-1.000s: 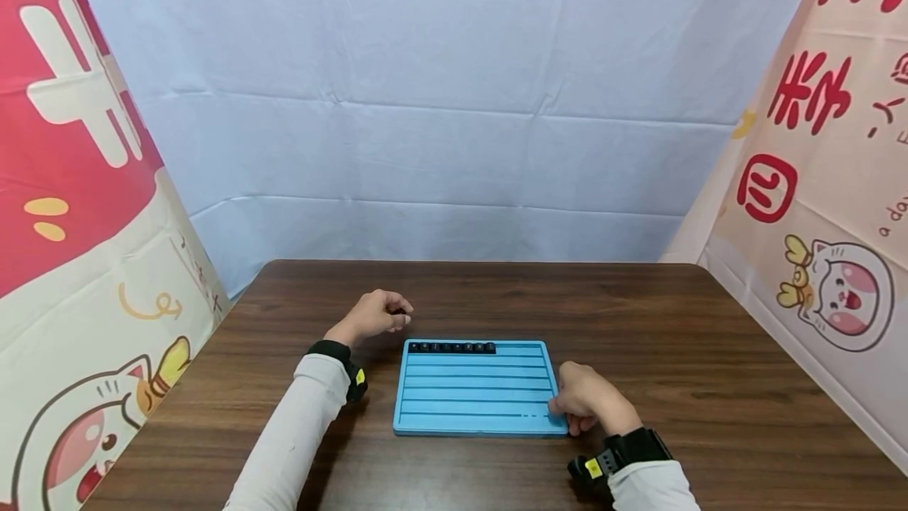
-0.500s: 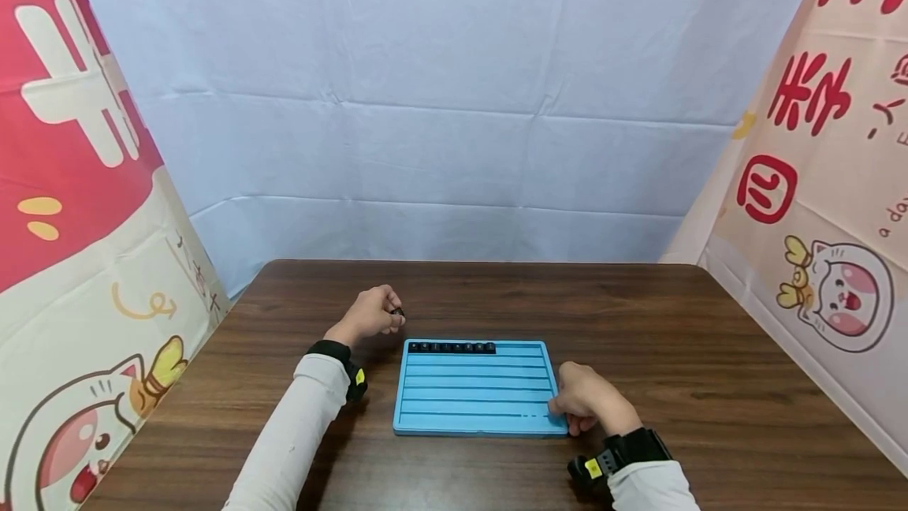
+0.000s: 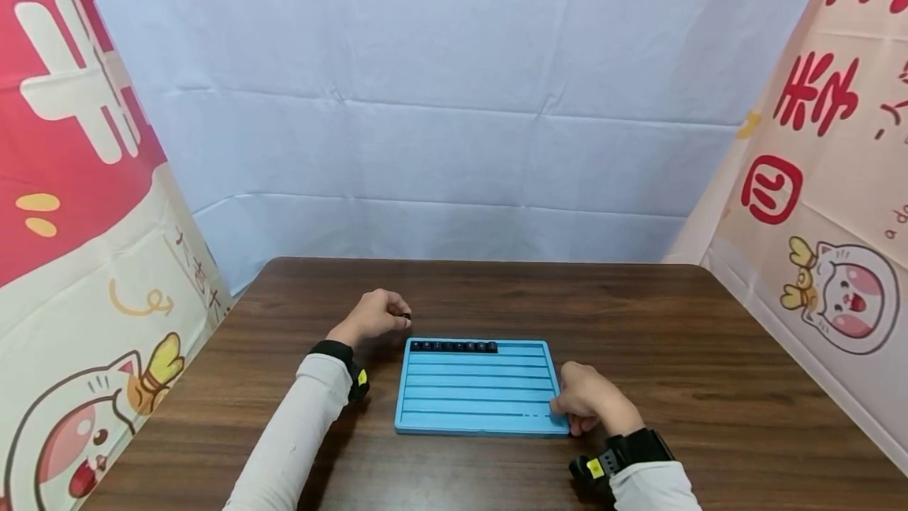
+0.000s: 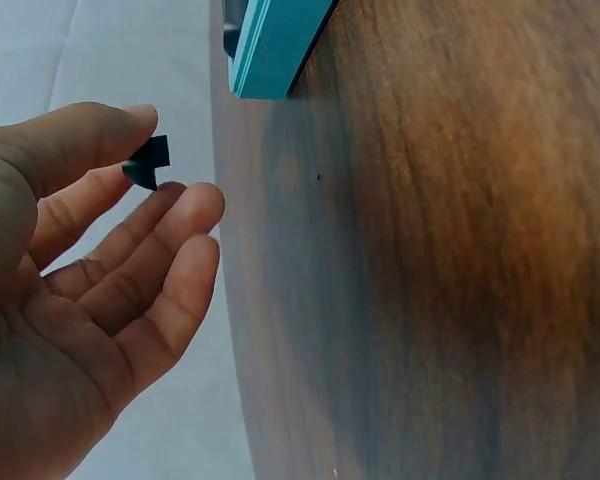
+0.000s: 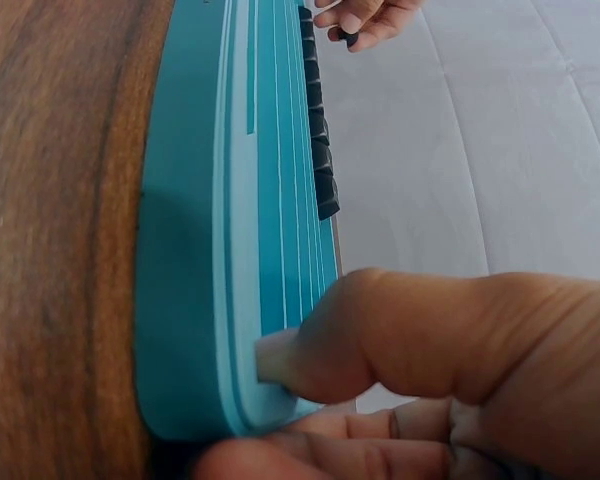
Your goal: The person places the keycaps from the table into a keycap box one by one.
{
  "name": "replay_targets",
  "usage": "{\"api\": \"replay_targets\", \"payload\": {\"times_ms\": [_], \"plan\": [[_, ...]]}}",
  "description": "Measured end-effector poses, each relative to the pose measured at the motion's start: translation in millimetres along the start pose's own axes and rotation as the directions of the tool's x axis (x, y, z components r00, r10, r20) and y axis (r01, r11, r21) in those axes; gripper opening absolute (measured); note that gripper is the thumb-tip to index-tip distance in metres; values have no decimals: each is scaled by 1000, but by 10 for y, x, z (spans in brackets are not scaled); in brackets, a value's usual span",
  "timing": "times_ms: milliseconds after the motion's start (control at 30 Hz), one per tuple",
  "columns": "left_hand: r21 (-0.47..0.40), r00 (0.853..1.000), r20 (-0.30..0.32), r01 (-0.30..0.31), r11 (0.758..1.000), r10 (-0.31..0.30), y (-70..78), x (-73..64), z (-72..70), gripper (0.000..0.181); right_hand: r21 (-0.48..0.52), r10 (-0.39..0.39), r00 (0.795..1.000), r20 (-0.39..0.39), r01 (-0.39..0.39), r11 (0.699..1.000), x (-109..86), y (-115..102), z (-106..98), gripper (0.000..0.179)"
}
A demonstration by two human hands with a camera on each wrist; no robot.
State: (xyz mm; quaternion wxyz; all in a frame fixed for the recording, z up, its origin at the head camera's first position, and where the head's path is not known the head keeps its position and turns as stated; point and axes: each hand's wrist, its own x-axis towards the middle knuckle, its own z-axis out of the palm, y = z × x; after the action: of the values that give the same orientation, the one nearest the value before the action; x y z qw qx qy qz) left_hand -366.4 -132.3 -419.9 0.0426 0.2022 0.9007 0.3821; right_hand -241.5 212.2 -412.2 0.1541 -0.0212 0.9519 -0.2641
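My left hand (image 3: pixel 374 314) is raised beyond the far left corner of a light blue tray (image 3: pixel 474 394). It pinches a small black keycap (image 4: pixel 152 160) between thumb and index finger, the other fingers loosely bent in the left wrist view. Along the tray's far slot sits a row of several black keycaps (image 3: pixel 454 347), starting from the left end. At the near right corner, my right hand (image 3: pixel 587 398) grips the tray, its thumb (image 5: pixel 315 360) pressing on the top rim and the other fingers at the side and below.
The tray lies on a dark wood-grain table (image 3: pixel 681 353), with more ridged slots running across it in front of the keycap row. A pale cloth (image 3: pixel 440 148) hangs behind the table, and printed cloths (image 3: pixel 106 385) hang at both sides.
My left fingers shift around the keycap, which moves slightly left and then back right near the same spot. The right hand and the tray keep their place.
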Motion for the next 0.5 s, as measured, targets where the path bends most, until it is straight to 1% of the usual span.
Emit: {"api": "replay_targets", "payload": {"times_ms": [133,333,500], "plan": [[15,1000,9,-8,1000,8,14,-4,14,14,7,-12,1000,-4,12,1000,-11,-7,1,25],[40,999,-3,-32,999,33,65,2,27,14,21,-20,1000,-12,20,1000,-25,-14,-3,24],[42,999,4,-41,998,40,90,17,50,17,22,-23,1000,-15,23,999,-27,-12,1,23]]}}
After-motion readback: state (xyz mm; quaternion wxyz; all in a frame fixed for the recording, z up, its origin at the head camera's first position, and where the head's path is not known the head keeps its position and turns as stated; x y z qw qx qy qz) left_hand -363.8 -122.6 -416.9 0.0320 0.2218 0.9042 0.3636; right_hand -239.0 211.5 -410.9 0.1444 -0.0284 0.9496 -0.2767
